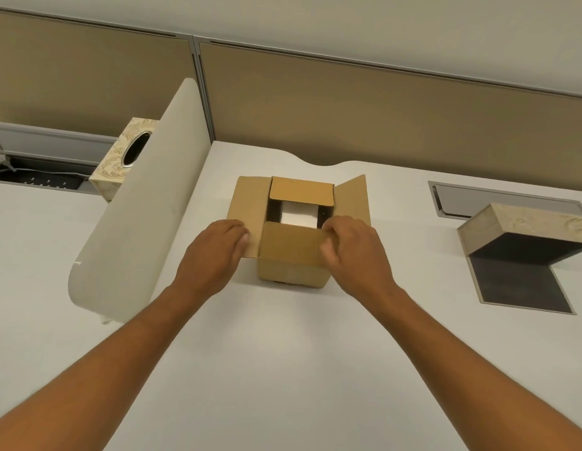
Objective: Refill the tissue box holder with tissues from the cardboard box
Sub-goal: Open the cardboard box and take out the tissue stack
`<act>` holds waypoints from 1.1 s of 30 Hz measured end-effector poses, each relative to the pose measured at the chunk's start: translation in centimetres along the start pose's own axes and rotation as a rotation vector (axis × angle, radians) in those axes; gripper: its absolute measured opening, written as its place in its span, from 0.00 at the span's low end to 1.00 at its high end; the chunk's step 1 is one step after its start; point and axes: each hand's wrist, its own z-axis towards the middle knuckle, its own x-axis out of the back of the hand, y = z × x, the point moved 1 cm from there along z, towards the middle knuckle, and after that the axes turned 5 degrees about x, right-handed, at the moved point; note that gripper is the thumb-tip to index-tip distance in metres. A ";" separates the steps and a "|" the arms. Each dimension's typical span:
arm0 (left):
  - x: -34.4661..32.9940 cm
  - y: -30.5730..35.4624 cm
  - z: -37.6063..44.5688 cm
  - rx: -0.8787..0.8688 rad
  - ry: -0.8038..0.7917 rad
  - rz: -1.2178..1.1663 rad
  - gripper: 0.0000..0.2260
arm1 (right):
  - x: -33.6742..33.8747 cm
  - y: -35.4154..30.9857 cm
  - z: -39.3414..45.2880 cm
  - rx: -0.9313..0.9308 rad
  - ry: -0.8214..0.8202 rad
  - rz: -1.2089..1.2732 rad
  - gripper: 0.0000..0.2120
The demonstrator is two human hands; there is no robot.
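Note:
A small brown cardboard box (292,265) stands mid-desk with its four top flaps partly folded out. Through the gap a white pack of tissues (297,217) shows inside. My left hand (214,252) rests with its fingers on the left flap, pressing it outward. My right hand (351,245) pinches the right corner of the near flap. At the right edge lies the tissue box holder (524,226), beige and marbled, tipped on its side with its dark hinged base (517,284) swung out flat on the desk; its inside looks dark.
The white desk (283,353) runs toward me. A curved cream divider (146,203) stands left of the box. Behind it sits another patterned tissue holder (125,157) with an oval opening. A cable hatch (462,200) lies at the right; tan partition panels rise at the back.

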 end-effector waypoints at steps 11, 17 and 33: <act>1.5 2.8 2.1 0.074 -0.261 0.231 0.38 | 1.2 -2.0 -2.0 -0.033 -0.336 0.069 0.17; 1.5 3.7 0.9 0.064 -0.421 0.328 0.58 | -0.7 -0.3 4.8 0.029 -0.619 0.012 0.20; -1.8 2.1 0.2 -0.095 -0.349 0.427 0.55 | -2.5 2.3 16.0 0.214 -0.067 -0.480 0.13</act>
